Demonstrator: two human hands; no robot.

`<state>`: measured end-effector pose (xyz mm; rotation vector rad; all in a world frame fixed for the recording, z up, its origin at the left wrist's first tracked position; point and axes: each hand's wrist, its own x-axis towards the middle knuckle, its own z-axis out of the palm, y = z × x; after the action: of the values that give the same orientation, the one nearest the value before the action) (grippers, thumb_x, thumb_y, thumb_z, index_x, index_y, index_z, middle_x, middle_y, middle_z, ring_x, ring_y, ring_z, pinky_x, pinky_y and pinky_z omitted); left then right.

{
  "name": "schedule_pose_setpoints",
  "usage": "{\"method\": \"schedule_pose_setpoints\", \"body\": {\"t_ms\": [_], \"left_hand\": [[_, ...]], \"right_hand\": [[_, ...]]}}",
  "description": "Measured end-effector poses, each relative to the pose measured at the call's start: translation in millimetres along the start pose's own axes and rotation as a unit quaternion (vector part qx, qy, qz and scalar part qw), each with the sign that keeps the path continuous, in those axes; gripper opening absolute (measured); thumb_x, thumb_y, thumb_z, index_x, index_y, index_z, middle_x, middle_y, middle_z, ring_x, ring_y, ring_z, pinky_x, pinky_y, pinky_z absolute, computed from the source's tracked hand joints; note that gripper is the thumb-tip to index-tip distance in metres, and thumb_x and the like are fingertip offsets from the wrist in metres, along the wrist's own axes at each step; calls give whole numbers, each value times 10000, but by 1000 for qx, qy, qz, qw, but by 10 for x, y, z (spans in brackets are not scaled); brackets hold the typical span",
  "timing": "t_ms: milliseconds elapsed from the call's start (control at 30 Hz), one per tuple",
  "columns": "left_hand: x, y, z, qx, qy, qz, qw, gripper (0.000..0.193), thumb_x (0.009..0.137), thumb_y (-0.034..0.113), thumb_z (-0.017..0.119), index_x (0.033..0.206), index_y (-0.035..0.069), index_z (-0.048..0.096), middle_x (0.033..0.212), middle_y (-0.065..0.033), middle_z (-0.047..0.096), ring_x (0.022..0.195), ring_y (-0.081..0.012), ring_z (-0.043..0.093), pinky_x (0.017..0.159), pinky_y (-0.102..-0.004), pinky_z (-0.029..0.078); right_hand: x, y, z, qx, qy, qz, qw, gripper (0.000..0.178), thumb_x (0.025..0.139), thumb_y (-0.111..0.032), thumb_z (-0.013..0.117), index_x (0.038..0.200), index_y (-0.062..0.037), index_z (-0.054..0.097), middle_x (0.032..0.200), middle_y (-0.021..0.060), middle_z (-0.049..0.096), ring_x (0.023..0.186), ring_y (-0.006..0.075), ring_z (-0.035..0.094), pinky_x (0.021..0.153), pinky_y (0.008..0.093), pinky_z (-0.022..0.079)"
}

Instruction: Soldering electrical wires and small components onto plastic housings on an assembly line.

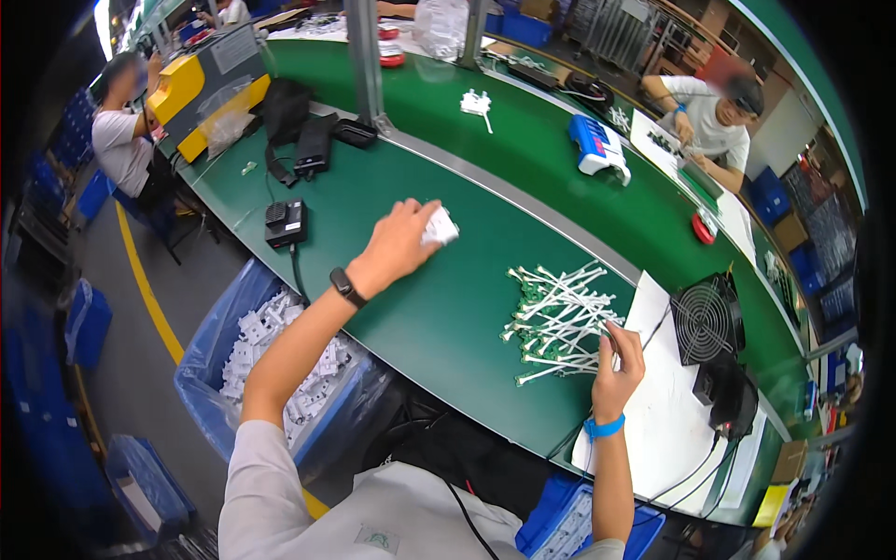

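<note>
My left hand [397, 245] reaches over the green bench and grips a small white plastic part [441, 227] between thumb and fingers. My right hand [620, 366] is closed at the right edge of a heap of short white cables with small green circuit boards [560, 313]. A slim dark thing shows between its fingers, too little of it to name. The cables lie crisscross on the bench, beside a white sheet [653, 411]. Below my left forearm stands a blue bin [201, 392] lined with clear plastic and filled with similar white parts [271, 350].
A black fan [707, 319] stands on the right, with cords nearby. A black box [286, 222] with a cable and dark cases [315, 145] lie on the left. Past a metal rail runs a green belt with a blue-and-white device [599, 149]. Co-workers sit at far left and far right.
</note>
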<state>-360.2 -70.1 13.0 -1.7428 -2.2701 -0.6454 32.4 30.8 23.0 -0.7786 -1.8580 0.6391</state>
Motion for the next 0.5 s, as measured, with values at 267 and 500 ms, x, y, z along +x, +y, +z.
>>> {"method": "schedule_pose_setpoints", "body": {"t_ms": [267, 500], "left_hand": [[-157, 552, -580, 0, -139, -104, 985, 947, 814, 535, 784, 1488, -26, 425, 1205, -247, 608, 1155, -399, 591, 930, -478, 524], [-300, 462, -509, -141, -207, 70, 966, 530, 841, 34, 700, 1357, 84, 591, 1394, -151, 543, 1272, -395, 505, 1085, -451, 443]], "right_hand": [[5, -44, -23, 1, -13, -10, 1000, 223, 882, 67, 684, 1096, 27, 733, 939, 94, 652, 815, 168, 588, 734, 270, 475], [4, -63, -23, 31, -5, -5, 999, 284, 863, 97, 685, 1130, 12, 732, 976, 127, 668, 825, 201, 650, 744, 290, 529]]}}
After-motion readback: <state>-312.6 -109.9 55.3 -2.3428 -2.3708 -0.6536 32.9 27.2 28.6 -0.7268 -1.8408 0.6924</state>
